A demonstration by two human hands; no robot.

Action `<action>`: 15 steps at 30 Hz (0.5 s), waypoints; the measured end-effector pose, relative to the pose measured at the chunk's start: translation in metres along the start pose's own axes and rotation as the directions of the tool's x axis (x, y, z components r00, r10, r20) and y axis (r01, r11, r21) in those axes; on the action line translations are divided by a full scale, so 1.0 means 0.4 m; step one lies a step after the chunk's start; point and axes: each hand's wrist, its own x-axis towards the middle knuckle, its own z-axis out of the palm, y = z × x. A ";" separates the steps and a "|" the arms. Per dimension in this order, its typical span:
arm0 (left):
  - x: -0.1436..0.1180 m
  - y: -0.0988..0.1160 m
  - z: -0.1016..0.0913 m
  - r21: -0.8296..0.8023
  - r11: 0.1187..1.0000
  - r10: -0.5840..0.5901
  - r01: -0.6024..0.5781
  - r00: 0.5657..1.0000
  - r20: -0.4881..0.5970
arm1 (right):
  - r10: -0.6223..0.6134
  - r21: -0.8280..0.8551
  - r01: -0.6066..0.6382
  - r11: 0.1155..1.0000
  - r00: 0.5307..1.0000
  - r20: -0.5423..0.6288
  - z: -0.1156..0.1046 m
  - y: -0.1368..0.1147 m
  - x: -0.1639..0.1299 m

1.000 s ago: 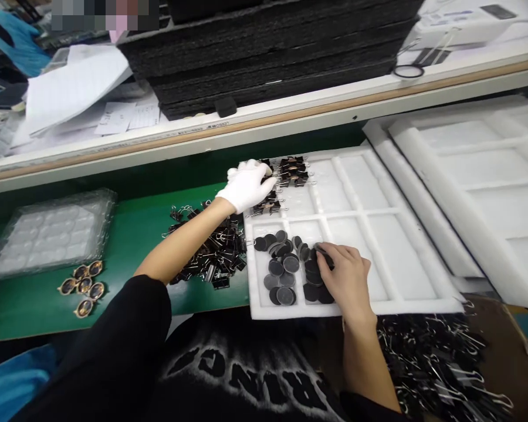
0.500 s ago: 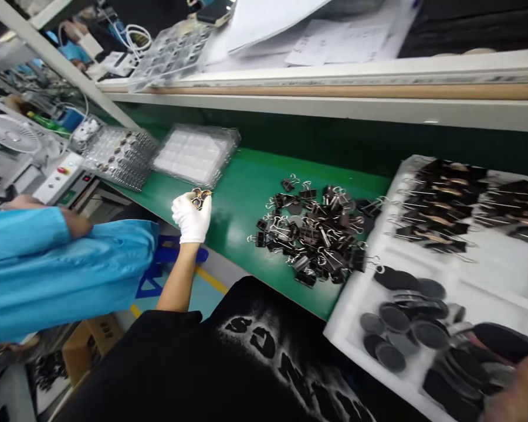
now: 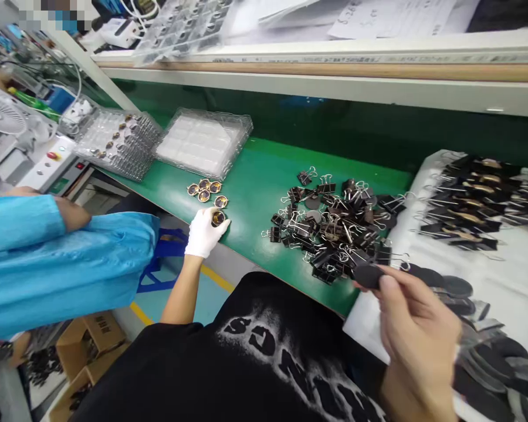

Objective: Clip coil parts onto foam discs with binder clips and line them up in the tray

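1. Left hand (image 3: 206, 233), in a white glove, has moved toward the near edge of the table (image 3: 255, 190) since half a second ago; right hand (image 3: 416, 328) has risen from the lower corner of the view.
2. Thumb and fingers of the left hand close around one round piece (image 3: 219, 218) with a gold rim. Whether it touches the table, I cannot tell.
3. Bare thumb and fingers of the right hand pinch a dark disc (image 3: 368, 276), which is held up between the binder clips (image 3: 334, 240) and the user's body.
4. Just beyond the glove, other round pieces (image 3: 204, 195) lie on the table: four clustered, one nearer the fingers.
5. More discs (image 3: 488, 351) and rows of clips (image 3: 470, 205) sit in the white tray (image 3: 363, 325) at the right; clear plastic trays (image 3: 198, 143) lie farther back.
6. Judging by the grips, the step in hand is handling a single round piece with a disc at the ready; picking up or putting down, I cannot say.
7. What comes next seems to call for a light rim grip, clear of the neighbouring piece, and a steady pinch on the disc.
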 end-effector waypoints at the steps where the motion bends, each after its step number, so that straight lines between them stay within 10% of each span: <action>1: -0.008 0.027 0.008 -0.020 0.998 0.057 -0.058 0.998 -0.015 | 0.024 0.045 -0.026 0.999 0.999 0.037 0.019 0.003 0.007; 4: -0.035 0.132 0.023 -0.117 0.932 0.335 -0.342 0.939 -0.077 | 0.034 0.160 -0.068 0.985 0.979 0.203 0.063 -0.007 0.019; 7: -0.054 0.262 0.023 -0.207 0.752 0.621 -0.626 0.778 -0.097 | -0.032 0.208 -0.027 0.978 0.961 0.274 0.084 -0.044 0.028; 12: -0.045 0.456 0.013 -0.302 0.424 0.883 -0.854 0.464 -0.069 | -0.134 0.157 0.117 0.981 0.985 0.108 0.069 -0.094 0.050; 15: -0.036 0.532 0.005 -0.386 0.338 0.934 -0.858 0.356 0.025 | -0.187 0.082 0.185 0.979 0.982 0.017 0.045 -0.098 0.057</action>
